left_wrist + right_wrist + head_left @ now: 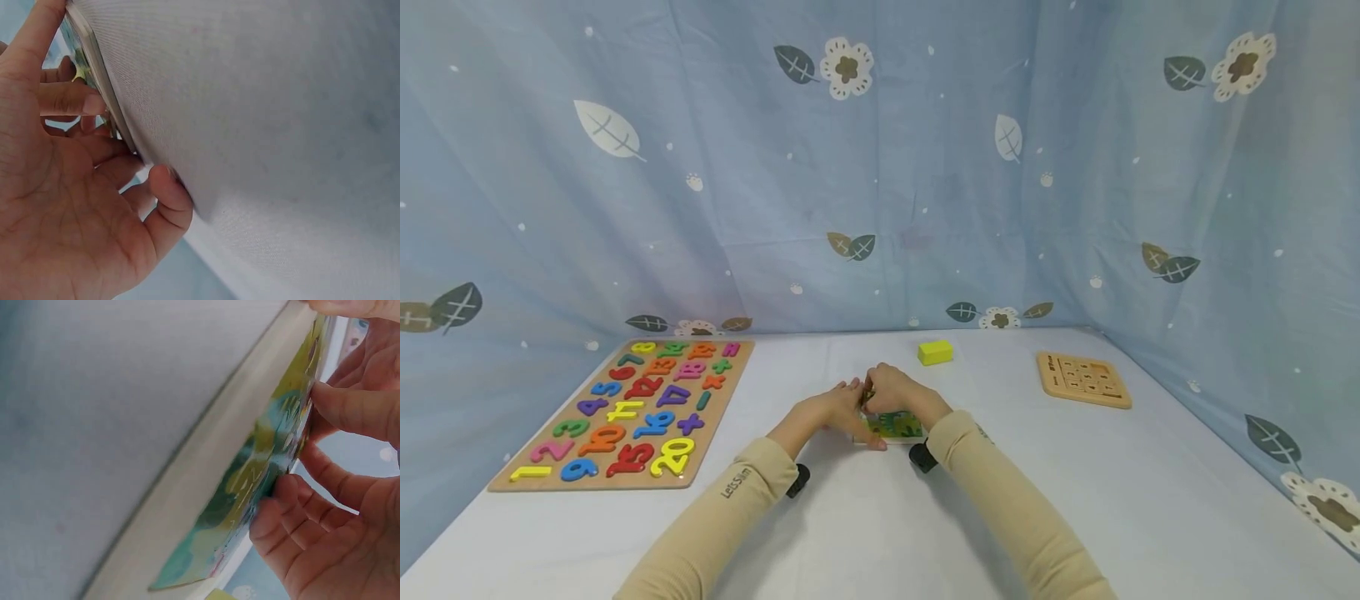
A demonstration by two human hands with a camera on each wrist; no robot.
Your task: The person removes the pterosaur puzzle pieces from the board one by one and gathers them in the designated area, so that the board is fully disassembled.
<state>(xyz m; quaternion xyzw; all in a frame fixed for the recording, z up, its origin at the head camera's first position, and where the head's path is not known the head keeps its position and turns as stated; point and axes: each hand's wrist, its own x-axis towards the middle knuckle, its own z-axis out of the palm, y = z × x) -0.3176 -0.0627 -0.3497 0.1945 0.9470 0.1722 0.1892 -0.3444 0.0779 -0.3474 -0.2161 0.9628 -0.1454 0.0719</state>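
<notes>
A flat picture puzzle (898, 425) with a pale border and green and yellow artwork lies on the white cloth between the hands. My left hand (842, 410) rests at its left side, fingers spread, with the thumb against the front edge. In the left wrist view that hand (69, 206) has its thumb at the edge of the board (100, 69). My right hand (891, 390) bends over the back left part, thumb and fingertips together at a small dark piece, largely hidden. The right wrist view shows the right hand (350, 531) with curled fingertips on the picture (244, 481).
At the left lies a large wooden board (715, 417) of coloured numbers and signs. A yellow block (935, 352) stands behind the puzzle. Farther right is a small wooden number tray (1084, 379). A patterned blue curtain (880, 167) hangs along the table's back.
</notes>
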